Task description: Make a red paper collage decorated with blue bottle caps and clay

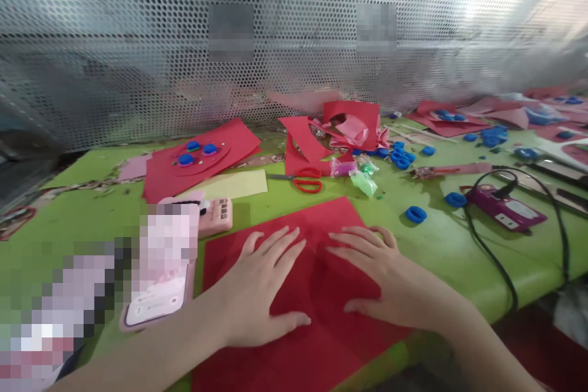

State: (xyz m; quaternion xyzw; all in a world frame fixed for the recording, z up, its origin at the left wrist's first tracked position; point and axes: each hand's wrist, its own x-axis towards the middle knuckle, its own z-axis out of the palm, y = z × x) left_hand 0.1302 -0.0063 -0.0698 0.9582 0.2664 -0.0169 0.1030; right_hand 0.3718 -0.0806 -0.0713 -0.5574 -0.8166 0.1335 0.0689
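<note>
A large red sheet (316, 355) lies on the green table (459, 251) right in front of me. My left hand (261, 288) rests flat on the sheet's left half, fingers spread and pointing away from me. My right hand (381, 275) lies flat on the sheet's right half, fingers stretched out towards the left. Neither hand holds anything. The fingertips of the two hands are close together near the sheet's middle.
Red-handled scissors (303, 179) lie beyond the sheet, with cut red scraps (340, 131) behind them. Blue rings (416, 214) are scattered right. A purple device (505, 208) with a black cable (496, 263) sits right. A pink phone (156, 309) and pink calculator (215, 215) lie left. A perforated metal screen (294, 43) backs the table.
</note>
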